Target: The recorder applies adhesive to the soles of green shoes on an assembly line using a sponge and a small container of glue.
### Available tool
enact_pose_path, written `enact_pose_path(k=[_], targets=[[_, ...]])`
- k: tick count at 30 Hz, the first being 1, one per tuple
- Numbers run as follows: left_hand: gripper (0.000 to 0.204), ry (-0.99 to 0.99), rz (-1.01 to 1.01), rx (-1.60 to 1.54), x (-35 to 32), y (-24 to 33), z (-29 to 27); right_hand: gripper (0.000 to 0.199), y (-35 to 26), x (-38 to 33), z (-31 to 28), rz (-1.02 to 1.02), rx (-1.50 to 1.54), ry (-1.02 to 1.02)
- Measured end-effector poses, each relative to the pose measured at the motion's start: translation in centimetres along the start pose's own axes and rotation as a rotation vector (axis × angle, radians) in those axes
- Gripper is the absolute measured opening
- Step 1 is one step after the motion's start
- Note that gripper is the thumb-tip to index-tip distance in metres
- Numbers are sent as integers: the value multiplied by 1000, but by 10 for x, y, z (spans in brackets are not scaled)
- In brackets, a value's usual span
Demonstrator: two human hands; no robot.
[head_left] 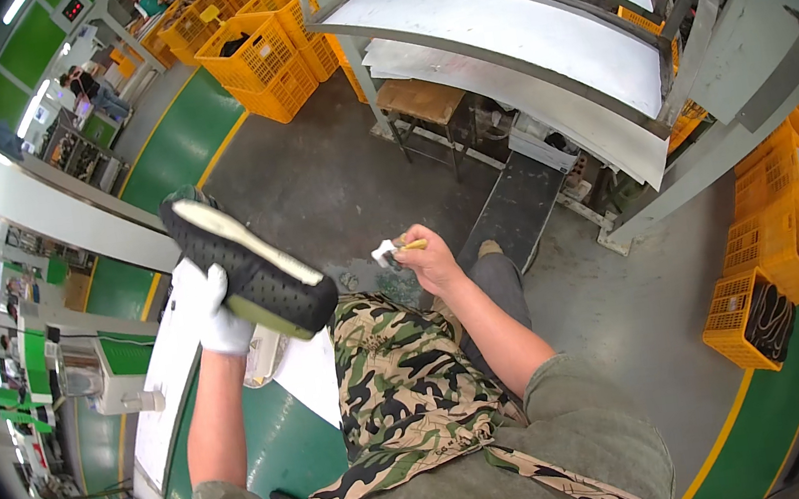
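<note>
The left hand (209, 310), in a white glove, is closed around a black shoe (250, 266), which is held up with its pale sole turned upward, above the edge of a green table (284, 446); the right hand (431, 257), bare, is pinched on a small brush (395, 248) with a yellow handle and what seems to be a white tip, just right of the shoe; a camouflage apron (408, 390) is seen below; farther off, a wooden stool (420, 100) stands by yellow crates (264, 60).
</note>
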State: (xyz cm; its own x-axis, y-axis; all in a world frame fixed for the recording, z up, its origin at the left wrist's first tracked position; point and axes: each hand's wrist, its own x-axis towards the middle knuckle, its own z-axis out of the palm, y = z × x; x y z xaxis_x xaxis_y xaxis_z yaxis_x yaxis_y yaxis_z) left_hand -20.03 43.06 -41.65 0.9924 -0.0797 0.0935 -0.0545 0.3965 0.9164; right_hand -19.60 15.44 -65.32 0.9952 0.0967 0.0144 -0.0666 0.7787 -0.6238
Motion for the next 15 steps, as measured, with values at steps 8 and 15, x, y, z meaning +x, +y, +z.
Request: enact_pose_path(k=[8,15], targets=[[47,-48,-228,-36,186,-20,162,23,39,0,-82,122,87,296],[43,-145,-55,220,376,-42,249,23,52,22,-103,143,138,370]])
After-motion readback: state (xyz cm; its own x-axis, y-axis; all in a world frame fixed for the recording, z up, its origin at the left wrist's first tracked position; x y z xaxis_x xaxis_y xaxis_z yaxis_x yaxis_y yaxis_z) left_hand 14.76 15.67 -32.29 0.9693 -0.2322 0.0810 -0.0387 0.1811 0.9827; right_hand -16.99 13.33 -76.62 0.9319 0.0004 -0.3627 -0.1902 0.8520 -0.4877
